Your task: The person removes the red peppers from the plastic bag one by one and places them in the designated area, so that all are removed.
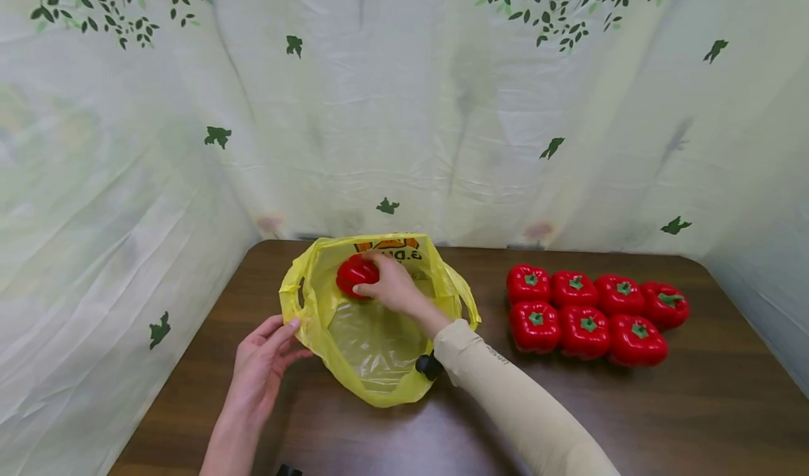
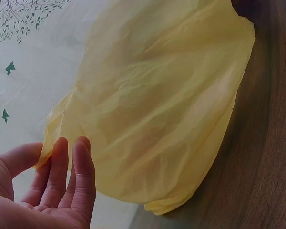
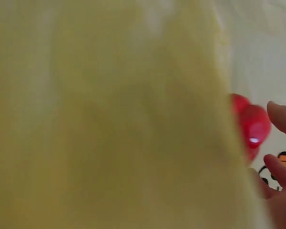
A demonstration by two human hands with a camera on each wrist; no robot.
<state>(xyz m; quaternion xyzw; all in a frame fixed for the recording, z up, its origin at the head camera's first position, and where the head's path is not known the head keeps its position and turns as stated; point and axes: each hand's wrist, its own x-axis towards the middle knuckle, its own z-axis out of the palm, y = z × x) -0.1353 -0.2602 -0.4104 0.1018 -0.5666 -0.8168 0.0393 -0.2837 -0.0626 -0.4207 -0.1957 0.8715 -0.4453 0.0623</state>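
A yellow plastic bag (image 1: 379, 349) stands on the table with its mouth spread wide. My left hand (image 1: 262, 357) pinches its left edge by the handle; in the left wrist view, thumb and fingers (image 2: 58, 152) meet at the film. Inside the bag my right hand (image 1: 395, 283) reaches to a red bell pepper (image 1: 355, 272) near the back left wall. In the right wrist view the pepper (image 3: 255, 126) shows just beyond the spread thumb and fingertips (image 3: 276, 164), while blurred yellow film covers most of that view.
Several red bell peppers (image 1: 584, 332) with green stems stand in two rows on the right of the brown table (image 1: 708, 392). A pale leaf-printed cloth (image 1: 404, 111) hangs behind and along the sides. The right wrist camera (image 1: 429, 367) overlaps the bag's right rim.
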